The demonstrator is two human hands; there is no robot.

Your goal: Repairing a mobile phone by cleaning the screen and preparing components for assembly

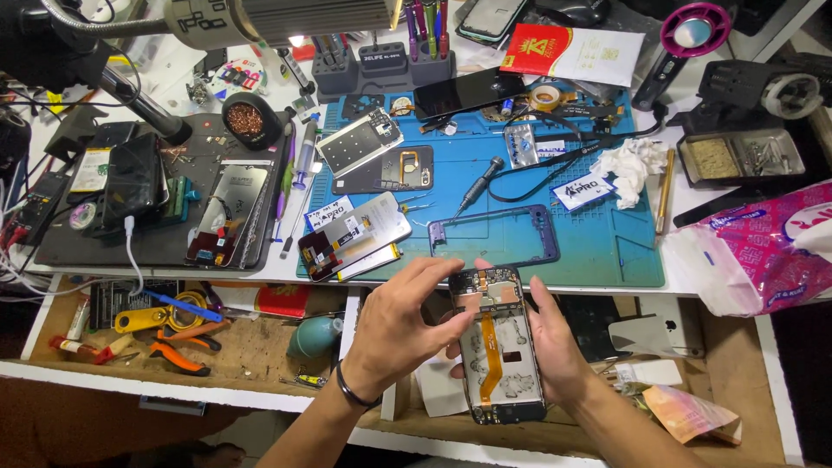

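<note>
Right hand's grip cradles the opened phone; left hand's fingertips pinch its top.

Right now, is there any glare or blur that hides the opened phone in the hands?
Head view: the opened phone is sharp and evenly lit, held between the left hand and right hand; glare sits only beside the lamp, with wide-angle bending at the edges.
</note>
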